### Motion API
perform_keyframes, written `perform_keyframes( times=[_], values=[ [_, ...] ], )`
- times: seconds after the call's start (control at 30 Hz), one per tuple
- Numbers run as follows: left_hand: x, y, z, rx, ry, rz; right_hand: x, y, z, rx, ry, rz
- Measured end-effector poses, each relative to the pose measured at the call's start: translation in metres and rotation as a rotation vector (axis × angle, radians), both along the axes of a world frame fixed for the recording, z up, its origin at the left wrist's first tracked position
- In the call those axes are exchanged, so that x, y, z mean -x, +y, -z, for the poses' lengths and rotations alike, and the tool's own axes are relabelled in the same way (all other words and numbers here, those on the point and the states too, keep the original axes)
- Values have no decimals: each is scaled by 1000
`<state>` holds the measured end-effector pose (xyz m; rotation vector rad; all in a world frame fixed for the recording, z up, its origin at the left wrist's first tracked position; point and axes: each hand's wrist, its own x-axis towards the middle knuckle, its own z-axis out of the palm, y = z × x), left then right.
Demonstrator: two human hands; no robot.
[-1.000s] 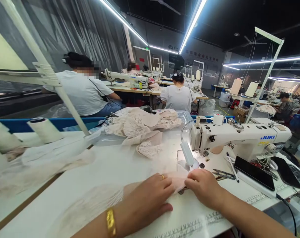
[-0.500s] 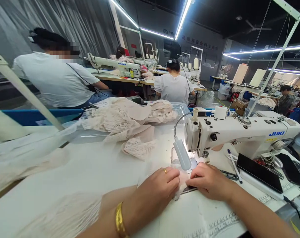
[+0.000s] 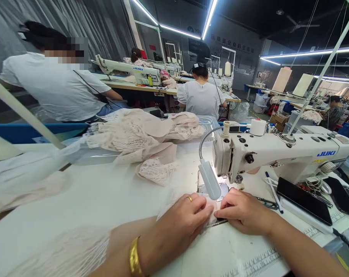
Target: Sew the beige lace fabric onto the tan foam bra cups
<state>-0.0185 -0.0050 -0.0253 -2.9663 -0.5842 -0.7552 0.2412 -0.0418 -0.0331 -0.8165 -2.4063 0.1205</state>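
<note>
My left hand [image 3: 182, 220], with a gold ring and bangle, lies on a thin pale pink fabric piece [image 3: 174, 200] on the white table, fingers curled and pressing it down. My right hand [image 3: 243, 211] is closed beside it, fingertips pinching the same fabric, with a dark slim tool [image 3: 217, 222] under its fingers. Both hands sit just in front of the needle area of the white Juki sewing machine [image 3: 278, 154], under its small lamp [image 3: 209, 179].
A heap of pink lace garments [image 3: 145, 134] lies at the back of the table. A dark phone [image 3: 304, 200], scissors [image 3: 266, 202] and a pen lie to the right by the machine. Other people in white shirts sew at tables ahead.
Both hands have slid forward with the fabric toward the machine's needle and closer together. The camera has dipped and moved nearer to the machine.
</note>
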Motion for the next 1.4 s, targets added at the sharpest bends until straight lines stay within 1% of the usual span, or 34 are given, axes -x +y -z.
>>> perform_keyframes(
  times=[0.13, 0.27, 0.43, 0.63, 0.77, 0.9, 1.03, 1.23, 1.4],
  values=[
    [0, -1, 1, 8, -4, -1, 1, -1, -2, 21, -24, 16],
    [-3, 1, 5, 9, -101, 42, 2, -2, -3, 48, -24, 14],
    [-3, 6, 12, 52, -156, 88, 3, -2, 2, 89, -73, 111],
    [-7, 19, 25, 76, -148, 86, 3, 2, 10, 68, -100, 181],
    [-13, 32, 31, 24, -204, 104, 3, 5, 13, 54, -105, 236],
    [-15, 39, 24, 62, -143, 85, 4, 8, 14, 58, -124, 294],
    [-14, 39, 16, 98, -120, 84, 4, 9, 12, 38, -117, 299],
    [-14, 46, 16, 105, -73, 86, 5, 10, 13, 19, -93, 291],
    [-16, 52, 11, 72, -39, 26, 4, 10, 17, 31, -75, 302]
  ],
)
